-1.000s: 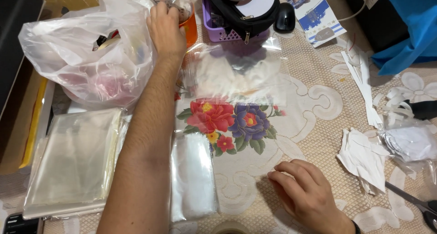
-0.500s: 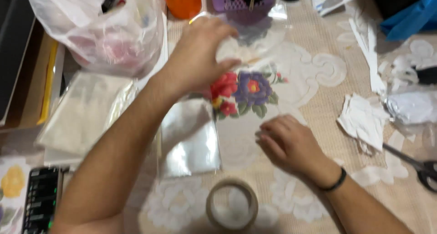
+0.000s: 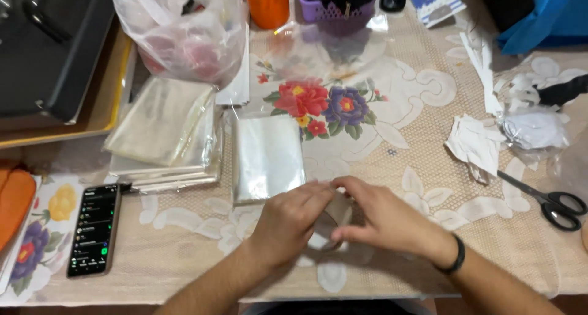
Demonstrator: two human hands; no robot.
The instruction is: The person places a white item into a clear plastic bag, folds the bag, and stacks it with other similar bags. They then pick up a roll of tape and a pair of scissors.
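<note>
Both of my hands meet at the near edge of the table over a roll of clear tape (image 3: 335, 220). My left hand (image 3: 291, 220) curls around the roll's left side. My right hand (image 3: 380, 217) covers its right side, fingertips pinched at the top of the roll. Most of the roll is hidden under the fingers. Just behind my left hand lies a small stack of clear plastic sleeves (image 3: 266, 157). A black band sits on my right wrist.
A bigger pile of clear bags (image 3: 164, 131) and a stuffed plastic bag (image 3: 184, 36) lie at the left. A phone (image 3: 93, 229) rests near the front left edge. Black scissors (image 3: 545, 198) and paper scraps (image 3: 474, 143) lie at the right. An orange cup (image 3: 268, 7) stands at the back.
My left hand has come back from the far side of the table to the near edge. Both hands have closed on the tape roll, which lay free half a second ago.
</note>
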